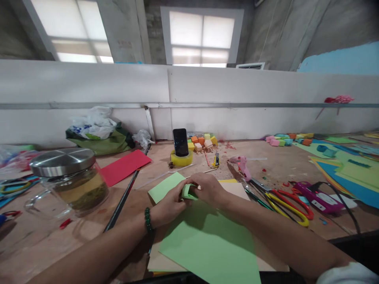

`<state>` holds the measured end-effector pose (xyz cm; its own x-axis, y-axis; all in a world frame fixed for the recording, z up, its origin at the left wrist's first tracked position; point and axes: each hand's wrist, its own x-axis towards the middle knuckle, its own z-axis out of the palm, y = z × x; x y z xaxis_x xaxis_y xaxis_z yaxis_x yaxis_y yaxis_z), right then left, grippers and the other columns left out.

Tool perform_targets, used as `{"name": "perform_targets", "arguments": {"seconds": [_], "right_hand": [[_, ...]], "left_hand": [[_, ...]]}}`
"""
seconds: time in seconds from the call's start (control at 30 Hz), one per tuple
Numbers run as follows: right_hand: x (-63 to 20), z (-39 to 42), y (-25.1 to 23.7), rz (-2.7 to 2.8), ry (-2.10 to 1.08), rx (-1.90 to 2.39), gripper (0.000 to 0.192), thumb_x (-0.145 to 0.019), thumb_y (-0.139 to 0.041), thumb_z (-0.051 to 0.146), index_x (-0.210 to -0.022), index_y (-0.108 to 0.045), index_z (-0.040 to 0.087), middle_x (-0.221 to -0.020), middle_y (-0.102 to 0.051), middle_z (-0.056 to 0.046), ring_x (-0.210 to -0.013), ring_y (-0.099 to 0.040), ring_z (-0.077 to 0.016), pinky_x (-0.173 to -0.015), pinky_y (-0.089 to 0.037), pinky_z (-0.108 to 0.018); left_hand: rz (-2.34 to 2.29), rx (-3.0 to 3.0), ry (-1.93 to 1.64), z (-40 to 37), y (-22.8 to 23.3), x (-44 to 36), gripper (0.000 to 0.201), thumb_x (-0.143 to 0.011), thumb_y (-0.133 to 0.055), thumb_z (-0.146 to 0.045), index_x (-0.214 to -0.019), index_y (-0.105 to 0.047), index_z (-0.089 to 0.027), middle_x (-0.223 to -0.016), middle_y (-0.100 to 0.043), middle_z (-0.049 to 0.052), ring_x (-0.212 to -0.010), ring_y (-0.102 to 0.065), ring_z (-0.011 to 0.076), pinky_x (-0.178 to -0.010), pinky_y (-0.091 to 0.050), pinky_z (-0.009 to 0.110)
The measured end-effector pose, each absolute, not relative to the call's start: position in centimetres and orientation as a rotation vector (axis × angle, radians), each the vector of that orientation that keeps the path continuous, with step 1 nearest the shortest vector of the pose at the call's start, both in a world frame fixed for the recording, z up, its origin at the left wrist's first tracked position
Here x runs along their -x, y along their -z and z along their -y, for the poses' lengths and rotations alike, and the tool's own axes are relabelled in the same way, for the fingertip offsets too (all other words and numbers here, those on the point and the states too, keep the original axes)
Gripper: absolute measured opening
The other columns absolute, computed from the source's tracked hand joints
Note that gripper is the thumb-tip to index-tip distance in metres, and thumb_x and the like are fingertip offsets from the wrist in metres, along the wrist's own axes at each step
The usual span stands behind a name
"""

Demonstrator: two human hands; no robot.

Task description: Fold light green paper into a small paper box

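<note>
My left hand (168,205) and my right hand (207,188) meet at the middle of the table, both pinching a small folded piece of light green paper (187,192). A green bead bracelet (147,220) circles my left wrist. Under my forearms lies a large light green sheet (213,248) on top of a beige sheet (233,189). A smaller light green sheet (165,187) lies just beyond my left hand.
A glass jar with a steel lid (69,179) stands at the left, beside a red sheet (124,166) and a black rod (121,203). A phone (180,142) leans in a yellow tape roll. Scissors (284,203), glue guns (243,167) and coloured foam sheets (349,169) lie right.
</note>
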<state>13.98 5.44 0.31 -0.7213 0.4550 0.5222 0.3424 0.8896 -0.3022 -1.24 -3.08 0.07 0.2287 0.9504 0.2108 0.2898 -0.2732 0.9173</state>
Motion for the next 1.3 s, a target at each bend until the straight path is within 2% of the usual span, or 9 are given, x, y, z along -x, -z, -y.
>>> {"name": "perform_targets", "arguments": {"seconds": [0.13, 0.4, 0.53, 0.6, 0.73, 0.87, 1.0, 1.13, 1.3], "right_hand": [[-14.0, -5.7, -0.1, 2.435, -0.272, 0.56, 0.017, -0.074, -0.058, 0.003, -0.078, -0.066, 0.018, -0.078, -0.07, -0.004, -0.073, -0.061, -0.0167, -0.067, -0.042, -0.025], [-14.1, -5.3, -0.4, 2.401, -0.334, 0.563, 0.012, -0.073, -0.063, 0.012, -0.081, -0.069, 0.019, -0.075, -0.069, -0.002, -0.068, -0.059, -0.0152, -0.063, -0.041, -0.024], [-14.4, -5.4, -0.5, 2.392, -0.365, 0.537, 0.022, -0.077, -0.056, 0.009, -0.087, -0.072, 0.02, -0.08, -0.073, -0.003, -0.07, -0.063, -0.0152, -0.066, -0.043, -0.024], [-14.5, -5.6, -0.3, 2.387, -0.308, 0.506, 0.023, -0.08, -0.054, 0.008, -0.087, -0.072, 0.021, -0.084, -0.074, -0.005, -0.074, -0.064, -0.0164, -0.068, -0.044, -0.025], [-14.5, -5.7, -0.2, 2.368, -0.134, 0.456, 0.018, -0.08, -0.056, 0.013, -0.083, -0.072, 0.021, -0.077, -0.072, -0.005, -0.07, -0.063, -0.0172, -0.067, -0.044, -0.026], [-14.6, -5.2, -0.6, 2.36, -0.115, 0.399, 0.018, -0.08, -0.056, 0.015, -0.086, -0.072, 0.022, -0.077, -0.071, -0.004, -0.071, -0.062, -0.016, -0.065, -0.043, -0.025], [-14.6, -4.8, -0.9, 2.389, -0.003, 0.342, 0.021, -0.084, -0.051, 0.015, -0.075, -0.07, 0.02, -0.069, -0.068, -0.004, -0.065, -0.057, -0.0153, -0.063, -0.041, -0.026], [-14.5, -4.7, -0.7, 2.383, 0.037, 0.316, 0.019, -0.081, -0.052, 0.013, -0.075, -0.068, 0.02, -0.068, -0.067, -0.004, -0.066, -0.057, -0.016, -0.062, -0.041, -0.026], [-14.3, -4.9, -0.3, 2.352, -0.169, 0.355, 0.014, -0.078, -0.056, 0.012, -0.078, -0.068, 0.021, -0.074, -0.068, -0.003, -0.068, -0.059, -0.0144, -0.062, -0.042, -0.024]], "left_hand": [[-1.168, -1.713, -1.039, 3.1, -0.2, 1.2, 0.062, -0.068, -0.058, -0.01, -0.128, -0.048, -0.016, -0.119, -0.059, 0.009, -0.1, -0.054, 0.0216, -0.086, -0.044, 0.032], [-1.171, -1.731, -1.074, 2.7, 0.2, 1.7, 0.057, -0.068, -0.06, -0.011, -0.125, -0.052, -0.018, -0.118, -0.061, 0.008, -0.104, -0.055, 0.0226, -0.09, -0.044, 0.034], [-1.186, -1.745, -1.087, 2.9, 0.0, 1.6, 0.054, -0.069, -0.059, -0.012, -0.122, -0.053, -0.017, -0.118, -0.061, 0.008, -0.105, -0.054, 0.0232, -0.092, -0.043, 0.036], [-1.203, -1.724, -1.089, 3.0, -0.2, 1.5, 0.055, -0.068, -0.059, -0.012, -0.123, -0.052, -0.017, -0.115, -0.062, 0.008, -0.103, -0.054, 0.0227, -0.09, -0.044, 0.035], [-1.184, -1.678, -1.107, 3.1, -0.3, 1.2, 0.057, -0.068, -0.06, -0.013, -0.124, -0.051, -0.018, -0.112, -0.061, 0.007, -0.099, -0.055, 0.0218, -0.082, -0.046, 0.031], [-1.163, -1.732, -1.083, 3.2, -0.3, 1.2, 0.055, -0.067, -0.06, -0.013, -0.121, -0.053, -0.017, -0.111, -0.061, 0.008, -0.096, -0.056, 0.0214, -0.079, -0.047, 0.03], [-1.135, -1.729, -1.054, 3.2, -0.4, 1.2, 0.056, -0.065, -0.061, -0.013, -0.12, -0.054, -0.017, -0.11, -0.062, 0.007, -0.096, -0.055, 0.0212, -0.082, -0.046, 0.031], [-1.142, -1.688, -1.06, 3.0, -0.2, 1.4, 0.048, -0.063, -0.064, -0.014, -0.11, -0.057, -0.016, -0.102, -0.063, 0.006, -0.094, -0.055, 0.0212, -0.08, -0.046, 0.031], [-1.167, -1.676, -1.056, 2.8, 0.2, 1.4, 0.033, -0.061, -0.063, -0.013, -0.093, -0.059, -0.016, -0.091, -0.062, 0.002, -0.086, -0.055, 0.0191, -0.077, -0.046, 0.03]]}}
